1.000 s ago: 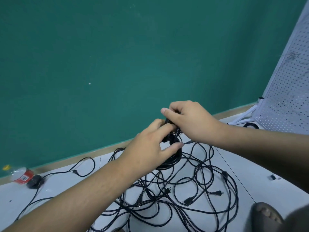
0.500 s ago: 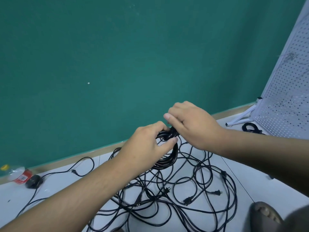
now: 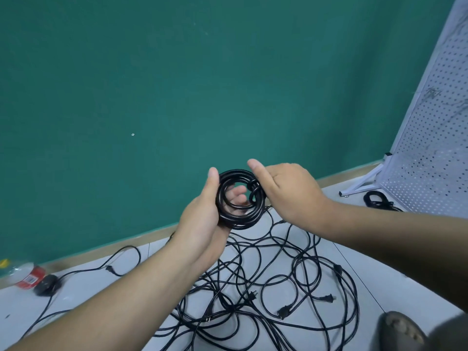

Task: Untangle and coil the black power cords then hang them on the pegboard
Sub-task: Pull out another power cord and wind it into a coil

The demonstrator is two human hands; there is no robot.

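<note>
1. Here's the coiled power cord [image 3: 240, 221], a tight black ring of several loops, held up in the air between both hands with its open face turned toward the camera
2. The left hand [image 3: 202, 224] cups it from the left and behind: thumb [image 3: 213, 174] pressed along the coil's outer left edge, fingers [image 3: 235, 196] curled behind and showing through the hole in the middle
3. The right hand [image 3: 286, 191] is clamped on the coil's right side, knuckles up, fingers wrapped over the edge where a short turn of cord crosses the loops, thumb sticking up beside the top of the ring
4. So both hands are closed on the same coil, one on each side, nearly touching
5. Directly below, on the white floor [image 3: 88, 287], lies the tangle of black cords [image 3: 228, 302], loops crossing every which way, a few plugs [image 3: 329, 298] lying loose among them
6. One strand runs off to the left toward a dark rounded object [image 3: 46, 285], which lies just beside a plastic bottle [image 3: 25, 274] with a red label by the skirting
7. Over on the right, the white pegboard [image 3: 435, 148] stands tilted on its white frame leg [image 3: 359, 184], and a second small coil [image 3: 377, 200] lies on the floor at its foot
8. A green wall [image 3: 177, 97] fills the background, and a dark shoe [image 3: 400, 330] pokes in at the bottom right corner
</note>
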